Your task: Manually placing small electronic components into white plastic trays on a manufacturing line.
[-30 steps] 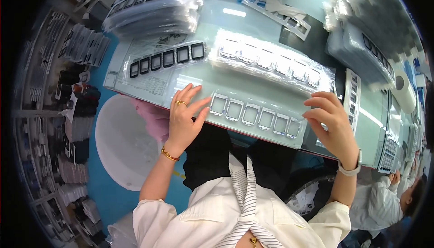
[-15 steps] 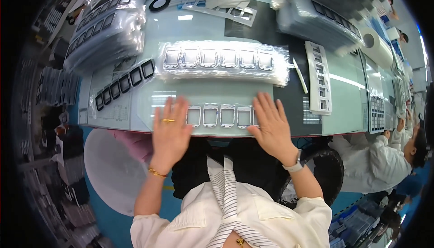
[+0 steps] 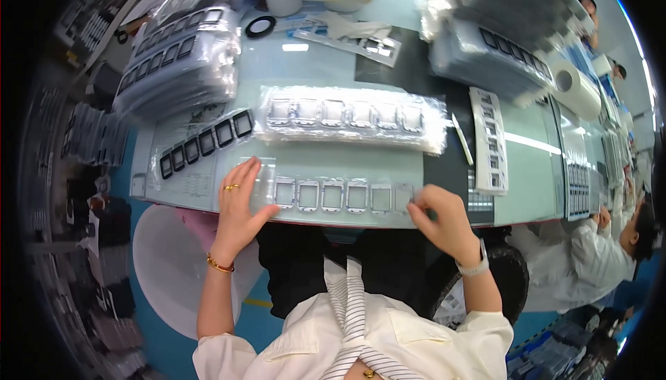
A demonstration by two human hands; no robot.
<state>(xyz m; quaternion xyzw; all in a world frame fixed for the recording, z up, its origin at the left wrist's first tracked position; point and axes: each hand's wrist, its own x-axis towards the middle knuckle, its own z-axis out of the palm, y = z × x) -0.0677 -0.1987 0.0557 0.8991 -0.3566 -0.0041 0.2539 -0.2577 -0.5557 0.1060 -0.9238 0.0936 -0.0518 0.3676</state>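
Observation:
A clear film strip holding a row of several thin rectangular frames (image 3: 332, 195) lies flat near the table's front edge. At its left end rests my left hand (image 3: 239, 203), palm down, fingers stretched out and thumb apart, the thumb beside the first frame. My right hand (image 3: 444, 219) is at the strip's right end, its fingers curled and the thumb and forefinger pinched at the corner of the strip. The fingertips are slightly blurred. Just beyond the strip lies a stack of clear plastic-wrapped frame strips (image 3: 350, 141). Off to the left, a black frame strip (image 3: 207, 143) lies aslant.
Wrapped stacks stand at the back left (image 3: 177, 78) and back right (image 3: 485, 61). A white pen-like tool (image 3: 463, 141) and a white frame strip (image 3: 490, 141) lie to the right. A tape roll (image 3: 261, 27) sits at the back. Beneath the table edge are a white bin (image 3: 163, 262) and a black-lined bin (image 3: 510, 269).
My right hand has gone from lying flat to pinching at the strip's right end. My left hand has moved slightly left, off the first frames, which now show. The view has shifted a little.

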